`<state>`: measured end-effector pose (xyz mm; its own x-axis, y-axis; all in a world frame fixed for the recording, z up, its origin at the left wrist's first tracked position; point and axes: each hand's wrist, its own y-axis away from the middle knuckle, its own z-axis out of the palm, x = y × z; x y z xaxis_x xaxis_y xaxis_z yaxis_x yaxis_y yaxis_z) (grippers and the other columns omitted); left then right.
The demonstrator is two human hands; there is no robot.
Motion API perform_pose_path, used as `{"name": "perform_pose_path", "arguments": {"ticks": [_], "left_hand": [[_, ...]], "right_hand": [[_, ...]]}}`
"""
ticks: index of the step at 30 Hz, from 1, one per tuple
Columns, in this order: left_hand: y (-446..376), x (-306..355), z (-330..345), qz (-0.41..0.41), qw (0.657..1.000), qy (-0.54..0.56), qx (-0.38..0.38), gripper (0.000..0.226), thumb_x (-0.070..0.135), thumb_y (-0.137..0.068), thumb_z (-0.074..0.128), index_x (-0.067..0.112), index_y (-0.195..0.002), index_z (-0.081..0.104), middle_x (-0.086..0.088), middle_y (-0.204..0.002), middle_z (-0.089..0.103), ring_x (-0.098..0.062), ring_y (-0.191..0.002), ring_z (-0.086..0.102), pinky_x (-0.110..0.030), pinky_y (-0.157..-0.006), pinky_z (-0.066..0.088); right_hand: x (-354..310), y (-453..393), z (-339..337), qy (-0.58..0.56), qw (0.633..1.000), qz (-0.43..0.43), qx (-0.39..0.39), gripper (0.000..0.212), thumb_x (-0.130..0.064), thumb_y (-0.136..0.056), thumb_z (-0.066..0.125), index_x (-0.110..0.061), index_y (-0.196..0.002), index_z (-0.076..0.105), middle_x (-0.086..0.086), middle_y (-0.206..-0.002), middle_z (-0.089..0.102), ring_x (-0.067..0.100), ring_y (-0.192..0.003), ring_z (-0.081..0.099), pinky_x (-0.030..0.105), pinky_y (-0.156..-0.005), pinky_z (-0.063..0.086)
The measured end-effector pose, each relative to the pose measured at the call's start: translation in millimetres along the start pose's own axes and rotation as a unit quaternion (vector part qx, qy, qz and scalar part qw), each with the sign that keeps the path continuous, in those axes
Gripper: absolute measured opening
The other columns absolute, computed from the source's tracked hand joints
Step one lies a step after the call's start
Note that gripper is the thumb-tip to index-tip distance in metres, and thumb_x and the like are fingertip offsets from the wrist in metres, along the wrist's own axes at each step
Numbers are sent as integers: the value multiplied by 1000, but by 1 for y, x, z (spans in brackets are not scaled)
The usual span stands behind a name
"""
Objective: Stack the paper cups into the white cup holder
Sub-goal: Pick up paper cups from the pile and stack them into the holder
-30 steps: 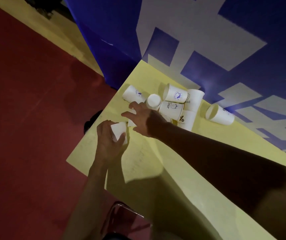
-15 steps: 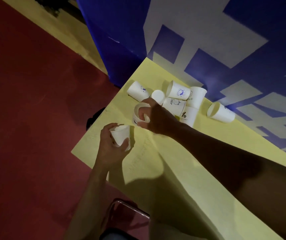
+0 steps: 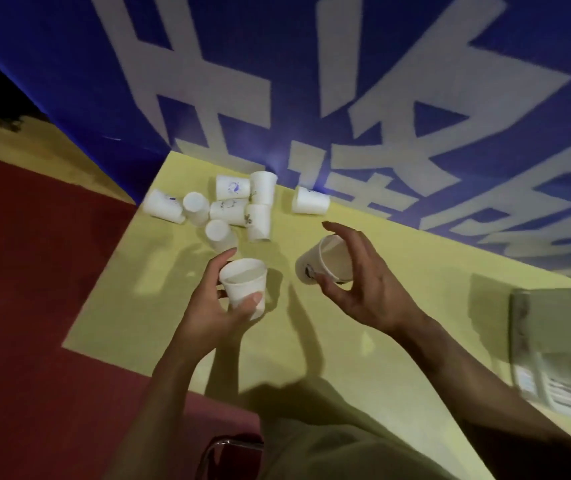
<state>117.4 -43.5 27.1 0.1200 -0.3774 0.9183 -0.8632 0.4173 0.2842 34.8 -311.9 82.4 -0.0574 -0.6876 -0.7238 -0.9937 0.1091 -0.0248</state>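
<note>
The right hand (image 3: 356, 282) has lifted a paper cup (image 3: 325, 268) from the pile (image 3: 239, 209) at the desk's (image 3: 398, 341) far corner, fingers curled round it, tilted beside the upright cup (image 3: 244, 285) the left hand (image 3: 215, 306) grips near the left edge. Nesting looks next; a blurred white object (image 3: 561, 341), possibly the holder, sits at the right edge.

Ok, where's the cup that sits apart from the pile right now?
In the head view the lone cup lies on its side at the far edge of the yellow table, against the blue banner, right of the cup pile and beyond the right hand.
</note>
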Motion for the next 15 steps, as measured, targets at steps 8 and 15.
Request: {"name": "perform_pose_path", "arguments": {"ticks": [8, 15], "left_hand": [[71, 71, 183, 56, 990, -78, -104, 80, 41, -79, 85, 57, -143, 39, 26, -140, 52, -3, -123, 55, -37, -103, 51], [151, 100, 379, 46, 986, -98, -130, 76, 48, -79, 85, 54, -142, 43, 25, -139, 52, -2, -120, 55, -31, -96, 54]], "right_hand": [[64, 161, -113, -22, 995, 17, 91, 48, -34, -92, 75, -21, -134, 54, -4, -129, 50, 11, -116, 55, 30, -90, 53], [151, 323, -225, -24, 990, 42, 134, 44, -36, -96, 72, -22, -134, 54, -8, -132, 50, 12, -117, 55, 28, -84, 56]]}}
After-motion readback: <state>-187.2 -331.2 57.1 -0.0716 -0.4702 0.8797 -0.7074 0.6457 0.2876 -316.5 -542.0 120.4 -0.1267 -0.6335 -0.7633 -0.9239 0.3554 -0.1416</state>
